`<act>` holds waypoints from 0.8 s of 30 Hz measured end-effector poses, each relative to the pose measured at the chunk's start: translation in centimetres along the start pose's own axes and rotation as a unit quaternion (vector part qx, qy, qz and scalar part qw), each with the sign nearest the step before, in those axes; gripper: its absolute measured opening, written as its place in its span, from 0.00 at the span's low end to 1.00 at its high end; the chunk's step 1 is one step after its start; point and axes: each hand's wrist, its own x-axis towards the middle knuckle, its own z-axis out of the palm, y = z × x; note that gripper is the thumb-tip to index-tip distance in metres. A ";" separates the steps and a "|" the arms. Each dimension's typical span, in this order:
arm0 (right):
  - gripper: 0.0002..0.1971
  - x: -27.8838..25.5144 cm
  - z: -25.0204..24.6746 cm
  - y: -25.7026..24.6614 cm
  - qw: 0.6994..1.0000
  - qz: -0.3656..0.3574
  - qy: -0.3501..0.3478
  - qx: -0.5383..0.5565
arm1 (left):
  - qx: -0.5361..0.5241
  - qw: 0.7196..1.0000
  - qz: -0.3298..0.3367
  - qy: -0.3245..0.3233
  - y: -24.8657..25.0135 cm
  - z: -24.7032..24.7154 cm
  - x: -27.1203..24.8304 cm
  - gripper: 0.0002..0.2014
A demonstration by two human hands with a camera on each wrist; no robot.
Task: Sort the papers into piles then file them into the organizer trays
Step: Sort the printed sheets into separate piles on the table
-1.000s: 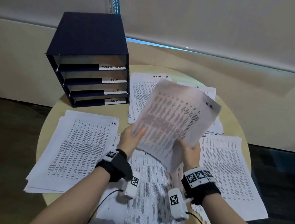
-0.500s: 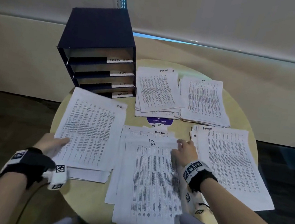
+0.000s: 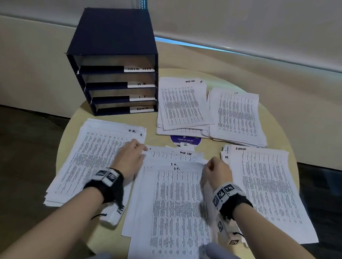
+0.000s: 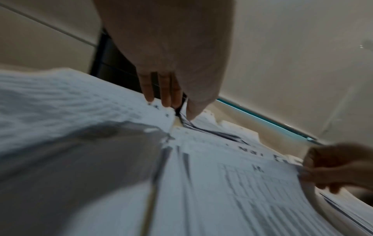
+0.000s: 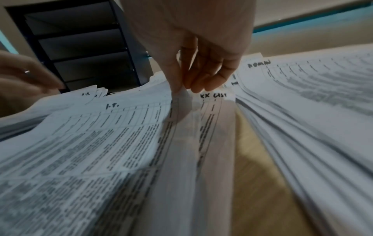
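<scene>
**A sheet marked H.R. lands on its pile as sorting moves to the next page**

From left: the organizer (image 3: 113, 66) stands at the table's (image 3: 282, 130) far-left edge, its trays not yet filled; below it the left hand (image 3: 128, 158), fingers straight and holding nothing, rests on the H.R. pile (image 3: 95, 158), where the sheet held aloft a second ago now lies. At the near edge, the right hand (image 3: 217, 173) pinches the top corner of an I.T. sheet (image 3: 178, 205) on the unsorted stack. Task-list and I.T. piles sit at the far edge, the admin pile (image 3: 266, 188) at right. Filing likely waits until the stack is cleared.
</scene>
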 end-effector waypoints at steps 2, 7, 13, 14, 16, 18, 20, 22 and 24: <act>0.05 -0.2 -0.4 0.1 0.999 -0.036 -0.005 -0.023 | -0.007 0.998 0.038 -0.042 1.5 1.3 1.1 0.14; 0.06 -0.9 -1.3 0.4 0.994 -0.103 -0.011 -0.042 | 0.017 0.996 0.031 -0.087 3.1 1.8 2.8 0.09; 0.07 -1.9 -2.4 0.8 0.982 -0.154 -0.037 -0.100 | -0.021 0.993 -0.015 -0.113 2.5 1.2 3.0 0.05; 0.07 -2.1 -2.5 0.9 0.979 -0.162 -0.036 -0.118 | -0.028 0.990 -0.020 -0.134 2.2 1.1 3.3 0.07; 0.05 -2.4 -2.6 1.2 0.977 -0.165 -0.022 -0.135 | -0.045 0.989 -0.018 -0.138 1.8 1.1 3.7 0.09; 0.04 -2.6 -2.5 1.5 0.982 -0.154 -0.004 -0.109 | -0.063 0.991 -0.012 -0.118 2.0 1.0 3.9 0.09; 0.05 -2.7 -2.2 1.7 0.990 -0.128 -0.010 -0.063 | -0.066 0.992 -0.001 -0.107 2.3 0.9 3.8 0.10; 0.10 -2.8 -1.7 1.7 0.994 -0.097 -0.027 -0.035 | -0.055 0.994 0.016 -0.098 2.6 0.7 3.6 0.11; 0.19 -2.8 -1.4 1.5 0.996 -0.053 -0.057 -0.039 | -0.038 0.995 0.030 -0.092 2.7 0.4 3.5 0.12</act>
